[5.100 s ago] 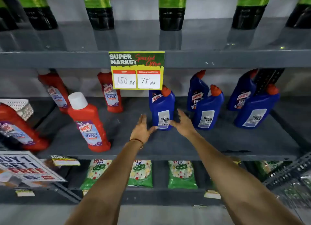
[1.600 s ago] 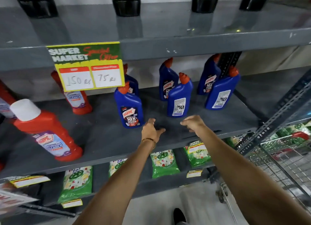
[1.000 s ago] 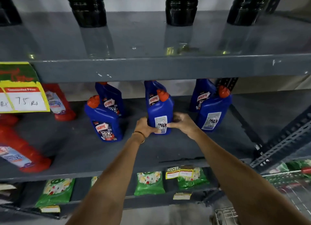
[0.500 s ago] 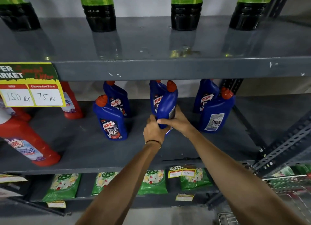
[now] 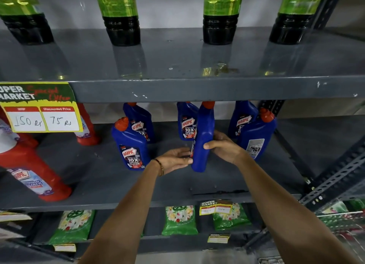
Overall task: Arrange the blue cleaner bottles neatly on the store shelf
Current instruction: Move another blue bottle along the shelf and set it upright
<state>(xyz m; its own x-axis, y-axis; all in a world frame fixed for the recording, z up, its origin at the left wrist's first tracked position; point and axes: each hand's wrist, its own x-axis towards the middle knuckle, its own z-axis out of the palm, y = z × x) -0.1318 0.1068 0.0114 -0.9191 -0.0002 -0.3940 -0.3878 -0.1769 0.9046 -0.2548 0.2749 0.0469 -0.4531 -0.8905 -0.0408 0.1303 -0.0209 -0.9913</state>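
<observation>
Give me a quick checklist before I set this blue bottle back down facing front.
1. Grip: right hand wraps the held bottle, left hand steadies its lower side: ok.
2. Label facing front: narrow side faces out: not ok.
3. Bottle upright: roughly upright, slightly tilted: ok.
4. Bare shelf under it: ok.
5. Front left bottle label forward: ok.
6. Front right bottle label forward: back label shows: not ok.
</observation>
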